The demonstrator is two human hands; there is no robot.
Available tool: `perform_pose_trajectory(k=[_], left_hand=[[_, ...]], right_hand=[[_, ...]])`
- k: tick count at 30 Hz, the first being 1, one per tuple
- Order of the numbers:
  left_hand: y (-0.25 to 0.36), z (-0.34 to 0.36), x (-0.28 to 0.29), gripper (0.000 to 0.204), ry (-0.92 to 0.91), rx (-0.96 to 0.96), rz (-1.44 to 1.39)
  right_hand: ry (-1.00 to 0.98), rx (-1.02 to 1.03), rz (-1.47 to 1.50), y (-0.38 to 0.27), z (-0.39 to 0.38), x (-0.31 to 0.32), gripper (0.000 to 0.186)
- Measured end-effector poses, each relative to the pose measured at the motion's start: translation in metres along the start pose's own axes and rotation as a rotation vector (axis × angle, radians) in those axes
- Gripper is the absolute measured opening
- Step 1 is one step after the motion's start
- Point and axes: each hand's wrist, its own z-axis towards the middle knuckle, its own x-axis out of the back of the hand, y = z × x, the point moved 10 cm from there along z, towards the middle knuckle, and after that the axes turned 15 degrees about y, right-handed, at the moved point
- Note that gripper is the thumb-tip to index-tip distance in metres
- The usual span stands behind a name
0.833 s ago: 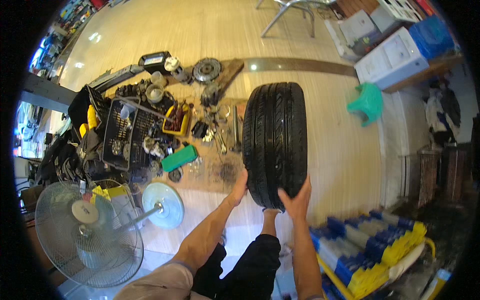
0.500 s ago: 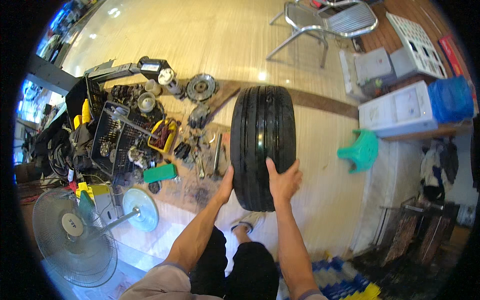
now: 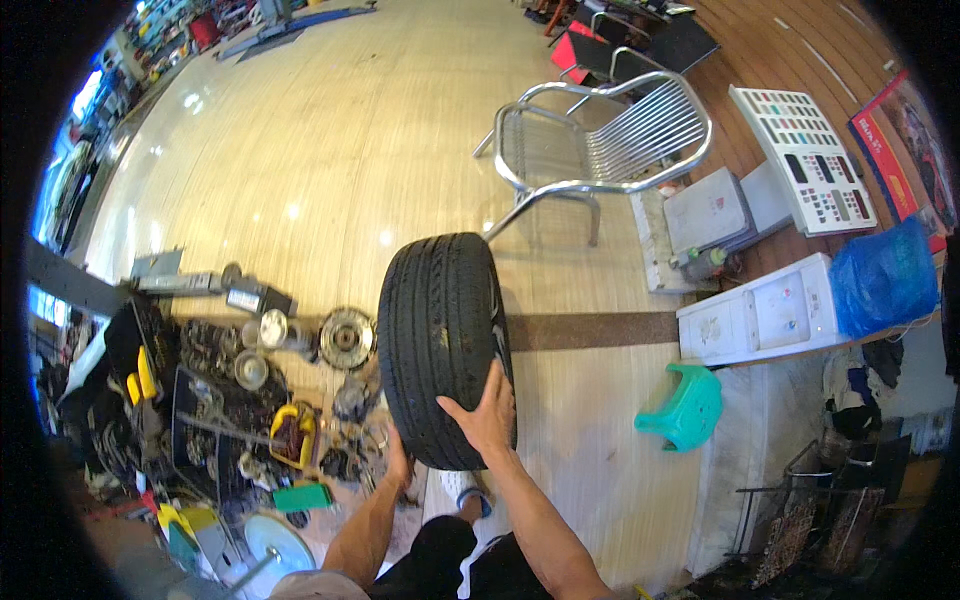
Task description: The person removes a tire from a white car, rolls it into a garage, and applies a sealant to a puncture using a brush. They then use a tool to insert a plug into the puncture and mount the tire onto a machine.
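A black tyre (image 3: 430,310) stands on edge in the middle, tread toward me. My left hand (image 3: 398,460) grips its lower left side, fingers partly hidden by the rubber. My right hand (image 3: 485,420) grips its lower right, thumb across the tread and fingers over the sidewall. To the left lie a metal disc (image 3: 346,340), dark crates (image 3: 200,445) of metal parts, a yellow tray (image 3: 305,425) and a green case (image 3: 300,499). My sandalled foot (image 3: 465,487) shows just below the tyre.
A metal chair (image 3: 640,140) stands beyond the tyre. At right are a green stool (image 3: 680,405), a white dispenser (image 3: 750,320) with a blue jug (image 3: 880,280), and dark metal racks (image 3: 820,510). A fan's round base (image 3: 270,540) is lower left, a grey post (image 3: 70,280) far left.
The tyre has rolled away from me, with both hands following it. The view has tilted up, showing more of the chair and floor beyond; the fan has mostly left the picture.
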Motion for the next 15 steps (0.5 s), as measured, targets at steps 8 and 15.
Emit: perform_pose_trajectory(k=[8,15], left_hand=[[0.101,0.08,-0.073,0.079,0.129,-0.162,0.175],[0.337,0.154,-0.173,0.07,0.372,-0.534,0.059]], right_hand=[[-0.324,-0.043,0.16,-0.099,0.262,-0.085,0.12],[-0.275,0.149,0.255,-0.038,0.261,-0.078,0.125]])
